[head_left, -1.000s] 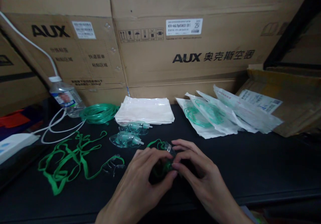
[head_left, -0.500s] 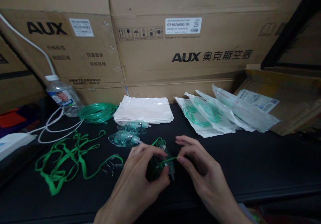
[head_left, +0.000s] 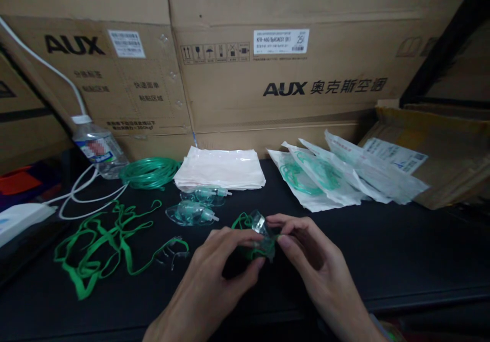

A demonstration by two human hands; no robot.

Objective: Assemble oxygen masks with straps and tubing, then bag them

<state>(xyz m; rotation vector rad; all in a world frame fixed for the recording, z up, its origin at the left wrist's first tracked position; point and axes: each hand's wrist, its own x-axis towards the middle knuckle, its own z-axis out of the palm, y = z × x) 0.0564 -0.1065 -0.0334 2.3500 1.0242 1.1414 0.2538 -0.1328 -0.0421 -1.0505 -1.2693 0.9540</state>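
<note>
Both my hands meet over the dark tabletop, holding one clear green oxygen mask (head_left: 260,232) with a green elastic strap looped on it. My left hand (head_left: 222,275) cups the mask from the left and below. Fingertips of my right hand (head_left: 310,260) pinch its right side. Two more clear masks (head_left: 191,212) lie just beyond my left hand. A tangle of green straps (head_left: 103,245) spreads at the left.
A coil of green tubing (head_left: 151,172), a stack of white plastic bags (head_left: 221,167) and several sealed mask packets (head_left: 333,173) line the back. A water bottle (head_left: 97,148) and white cable (head_left: 88,194) sit far left. Cardboard boxes (head_left: 291,66) wall the rear.
Both hands have turned and lifted the mask slightly, so its clear shell now shows between the fingertips. The strap that was stretched between the hands has slackened.
</note>
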